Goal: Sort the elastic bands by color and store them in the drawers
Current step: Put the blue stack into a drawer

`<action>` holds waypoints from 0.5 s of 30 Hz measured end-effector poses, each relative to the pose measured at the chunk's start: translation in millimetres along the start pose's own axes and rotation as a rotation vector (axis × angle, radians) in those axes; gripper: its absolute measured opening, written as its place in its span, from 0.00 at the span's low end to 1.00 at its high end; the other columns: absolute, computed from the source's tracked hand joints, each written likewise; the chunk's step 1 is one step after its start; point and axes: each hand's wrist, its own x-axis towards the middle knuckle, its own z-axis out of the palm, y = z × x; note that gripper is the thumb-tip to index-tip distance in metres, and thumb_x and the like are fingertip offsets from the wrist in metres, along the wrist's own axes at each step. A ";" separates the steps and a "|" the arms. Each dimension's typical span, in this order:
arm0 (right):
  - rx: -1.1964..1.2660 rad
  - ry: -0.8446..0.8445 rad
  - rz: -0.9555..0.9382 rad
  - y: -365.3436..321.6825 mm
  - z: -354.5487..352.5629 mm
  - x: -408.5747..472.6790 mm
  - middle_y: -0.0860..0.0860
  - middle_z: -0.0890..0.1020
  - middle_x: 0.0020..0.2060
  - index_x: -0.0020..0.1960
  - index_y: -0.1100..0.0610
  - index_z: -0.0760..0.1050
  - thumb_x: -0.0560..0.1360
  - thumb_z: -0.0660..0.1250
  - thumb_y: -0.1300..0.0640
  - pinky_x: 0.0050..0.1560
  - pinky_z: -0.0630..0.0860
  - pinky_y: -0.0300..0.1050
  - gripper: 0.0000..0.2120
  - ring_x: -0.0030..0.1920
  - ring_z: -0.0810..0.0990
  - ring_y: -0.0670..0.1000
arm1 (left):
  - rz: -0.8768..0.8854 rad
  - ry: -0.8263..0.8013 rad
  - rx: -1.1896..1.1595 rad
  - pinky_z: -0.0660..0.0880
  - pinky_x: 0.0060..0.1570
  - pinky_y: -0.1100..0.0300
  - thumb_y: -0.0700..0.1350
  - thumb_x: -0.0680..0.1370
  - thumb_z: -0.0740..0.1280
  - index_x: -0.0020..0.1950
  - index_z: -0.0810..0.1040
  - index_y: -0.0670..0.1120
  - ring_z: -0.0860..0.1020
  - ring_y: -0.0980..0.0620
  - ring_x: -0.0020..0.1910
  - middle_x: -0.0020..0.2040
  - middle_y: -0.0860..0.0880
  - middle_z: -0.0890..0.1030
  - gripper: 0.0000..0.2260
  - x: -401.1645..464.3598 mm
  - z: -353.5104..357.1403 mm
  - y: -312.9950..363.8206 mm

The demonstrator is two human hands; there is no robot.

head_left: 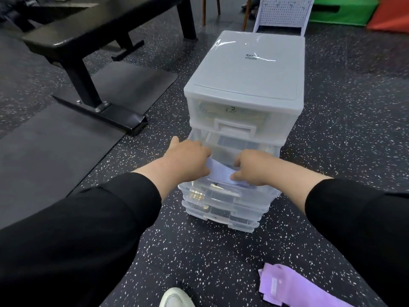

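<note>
A translucent plastic drawer unit (pixel 245 69) stands on the speckled floor, its second drawer (pixel 234 149) pulled out toward me. My left hand (pixel 188 160) and my right hand (pixel 252 167) both grip a pale blue-lilac elastic band (pixel 220 172) stretched flat between them over the open drawer's front edge. The top drawer (pixel 232 116) is closed and has a handwritten mark. Lower drawers (pixel 223 207) are closed with dim contents showing through. Purple elastic bands (pixel 292 289) lie in a pile on the floor at the bottom right.
A black weight bench (pixel 88 47) stands on dark mats at the left. A white pegboard stand (pixel 283 14) sits behind the unit, with green (pixel 345 9) and orange (pixel 391 16) blocks at the far right. My white shoe (pixel 174 299) shows at the bottom.
</note>
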 end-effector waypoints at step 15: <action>0.697 0.555 -0.170 -11.5 44.5 -84.8 0.44 0.81 0.36 0.43 0.50 0.80 0.81 0.65 0.52 0.43 0.74 0.38 0.10 0.38 0.76 0.42 | 0.280 0.767 -0.211 0.70 0.40 0.51 0.49 0.81 0.63 0.44 0.81 0.44 0.74 0.45 0.38 0.41 0.48 0.78 0.12 -59.7 52.2 -10.2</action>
